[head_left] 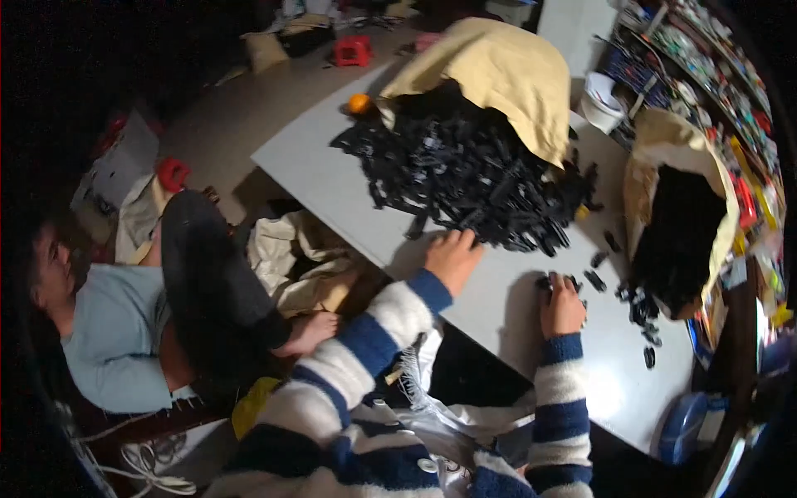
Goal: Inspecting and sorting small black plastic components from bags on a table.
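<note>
The wearer's 2 hands show, 1 left hand [454, 261] at the centre and 1 right hand [563, 307] right of it, along with 1 seated person [116, 332] at the left and 1 grey table [324, 183]. There are 2 tan sacks [515, 66], 1 at the upper centre and 1 at the right, plus 1 heap of black pieces [465, 174] too overlapped to count and at least 3 separate loose pieces [594, 281] right of centre. Higher up come 1 orange ball [359, 104], 1 white bucket [601, 112] and at least 1 red stool [352, 51].
</note>
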Motion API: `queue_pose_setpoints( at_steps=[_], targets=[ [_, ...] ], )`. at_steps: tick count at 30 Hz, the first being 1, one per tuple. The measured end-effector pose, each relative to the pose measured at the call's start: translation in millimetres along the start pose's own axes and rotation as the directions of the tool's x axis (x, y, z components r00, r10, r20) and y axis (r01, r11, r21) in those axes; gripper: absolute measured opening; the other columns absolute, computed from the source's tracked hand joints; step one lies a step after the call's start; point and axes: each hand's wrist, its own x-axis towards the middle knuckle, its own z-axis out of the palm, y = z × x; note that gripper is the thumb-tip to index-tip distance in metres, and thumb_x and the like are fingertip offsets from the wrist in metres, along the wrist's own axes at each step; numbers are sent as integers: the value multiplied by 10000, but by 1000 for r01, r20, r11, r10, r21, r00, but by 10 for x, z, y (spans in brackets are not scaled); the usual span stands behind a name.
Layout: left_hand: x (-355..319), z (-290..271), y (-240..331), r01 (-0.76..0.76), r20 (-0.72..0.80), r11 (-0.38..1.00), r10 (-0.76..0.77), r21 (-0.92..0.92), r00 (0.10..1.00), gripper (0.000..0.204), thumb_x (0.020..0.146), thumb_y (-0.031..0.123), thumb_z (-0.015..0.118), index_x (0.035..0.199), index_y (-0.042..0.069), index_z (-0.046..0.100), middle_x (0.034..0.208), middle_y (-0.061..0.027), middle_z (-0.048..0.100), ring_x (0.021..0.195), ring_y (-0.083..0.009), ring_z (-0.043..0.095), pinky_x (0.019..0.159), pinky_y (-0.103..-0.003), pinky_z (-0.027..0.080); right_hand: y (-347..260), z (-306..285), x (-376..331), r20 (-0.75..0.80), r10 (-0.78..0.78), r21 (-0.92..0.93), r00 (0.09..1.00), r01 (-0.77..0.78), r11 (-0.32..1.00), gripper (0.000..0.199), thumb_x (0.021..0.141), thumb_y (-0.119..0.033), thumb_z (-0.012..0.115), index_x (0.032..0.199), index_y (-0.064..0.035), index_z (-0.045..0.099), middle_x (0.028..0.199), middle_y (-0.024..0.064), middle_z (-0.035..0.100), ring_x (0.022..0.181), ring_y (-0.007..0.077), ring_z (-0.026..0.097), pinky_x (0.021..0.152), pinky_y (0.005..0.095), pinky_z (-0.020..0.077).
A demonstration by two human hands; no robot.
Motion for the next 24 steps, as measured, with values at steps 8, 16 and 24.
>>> queue_pose_setpoints(
  at_steps=[8, 16, 24],
  targets=[
    [48, 49, -27, 162, 29, 986, -161, -35, 987, 130, 734, 103, 515, 864, 100, 521, 803, -114, 521, 718, -285, 574, 587, -422, 448, -188, -341, 7, 42, -167, 113, 985, 161, 980, 188, 757, -116, 576, 937, -60, 578, 744, 102, 592, 679, 262, 595, 586, 352, 463],
    [-140, -53, 20, 150, 39, 982, -146, -114, 988, 193, 737, 75, 517, 930, 80, 510, 715, -89, 558, 658, -238, 582, 568, -382, 459, -881, -927, -41, -199, -17, 761, 980, 165, 627, 161, 820, -148, 519, 859, 8, 531, 632, 4, 480, 536, 83, 462, 485, 202, 379],
    [-436, 6, 371, -46, -79, 254, -121, -966, 990, 263, 865, 117, 462, 1107, 26, 412, 713, 13, 408, 624, -93, 413, 577, -220, 380, -697, -915, -305, 194, 326, 974, 925, -220, 46, 174, 874, -184, 458, 915, -28, 524, 582, -19, 424, 420, 41, 354, 395, 172, 282]
  ],
)
